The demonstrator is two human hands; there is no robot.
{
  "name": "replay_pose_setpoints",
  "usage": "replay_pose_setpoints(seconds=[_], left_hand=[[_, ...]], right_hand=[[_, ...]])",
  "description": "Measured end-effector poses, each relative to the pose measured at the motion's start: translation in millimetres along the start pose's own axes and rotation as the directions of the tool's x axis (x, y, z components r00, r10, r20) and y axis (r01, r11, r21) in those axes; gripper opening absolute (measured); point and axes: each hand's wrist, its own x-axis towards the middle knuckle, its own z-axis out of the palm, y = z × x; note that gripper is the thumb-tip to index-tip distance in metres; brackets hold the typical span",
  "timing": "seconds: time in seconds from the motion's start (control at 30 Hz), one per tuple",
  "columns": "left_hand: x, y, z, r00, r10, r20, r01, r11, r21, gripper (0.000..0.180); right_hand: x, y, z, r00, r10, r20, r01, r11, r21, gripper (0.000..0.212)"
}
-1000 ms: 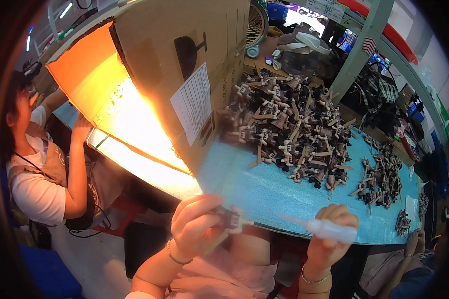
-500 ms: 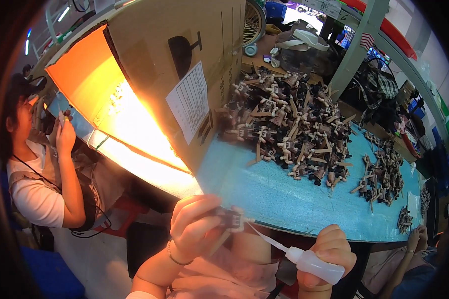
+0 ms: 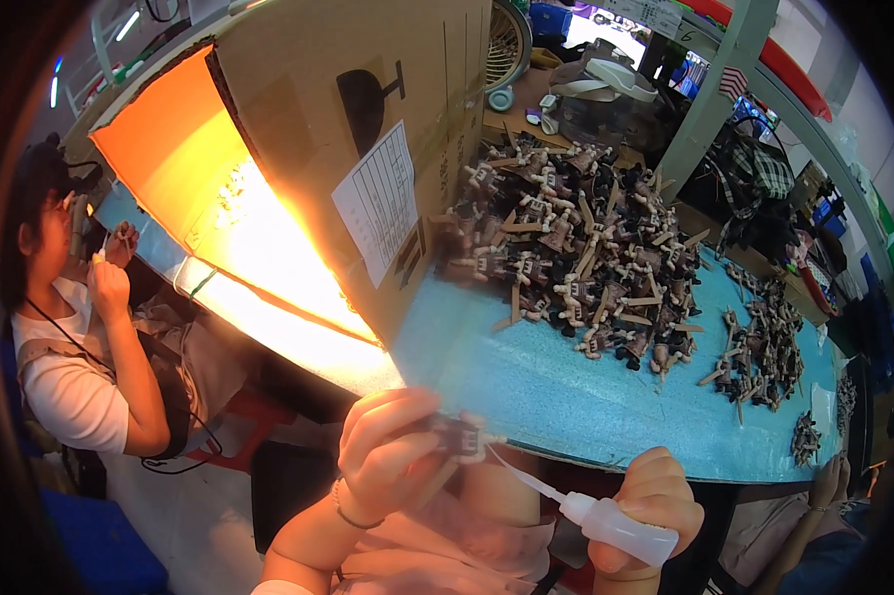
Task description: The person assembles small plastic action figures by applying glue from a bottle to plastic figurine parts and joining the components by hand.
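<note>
My left hand (image 3: 382, 446) is closed around a small toy figure (image 3: 461, 437) with a dark body and pale limbs, held in front of the table's near edge. My right hand (image 3: 660, 501) grips a white squeeze bottle (image 3: 623, 531) lying tilted in the fist. From the bottle a long thin nozzle (image 3: 526, 477) runs up and left to the figure. Its tip ends at the figure's pale part, though I cannot tell whether they touch. Beyond my hands, a large pile of similar toy figures (image 3: 576, 253) lies on the blue tabletop (image 3: 467, 337).
A tall cardboard box (image 3: 298, 119), brightly lit orange inside, stands left of the pile. Smaller piles of figures (image 3: 764, 342) lie to the right. A grey metal post (image 3: 710, 124) rises behind. One co-worker (image 3: 80, 367) sits at left; another person's hands (image 3: 830, 480) show at right.
My right hand and the squeeze bottle have shifted slightly left. My left hand keeps its place with the figure. The co-worker at left has moved both hands and the head.
</note>
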Motion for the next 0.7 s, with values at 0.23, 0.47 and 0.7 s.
replay_pose_setpoints(seconds=[0.23,0.47,0.7], left_hand=[[0.2,0.1,-0.1,1.000,-0.012,-0.004,0.012,1.000,-0.015,0.045],[0.9,0.5,-0.5,0.999,-0.038,0.003,0.038,0.998,-0.051,0.043],[-6.0,-5.7,5.3,0.996,-0.063,-0.065,0.051,0.983,-0.178,0.038]], right_hand=[[-3.9,1.2,-1.1,0.999,0.029,-0.025,-0.029,0.999,0.016,0.054],[-8.7,0.7,-2.5,0.993,0.074,-0.091,-0.068,0.995,0.070,0.055],[-5.9,-3.7,1.3,0.987,0.073,-0.146,-0.059,0.993,0.100,0.055]])
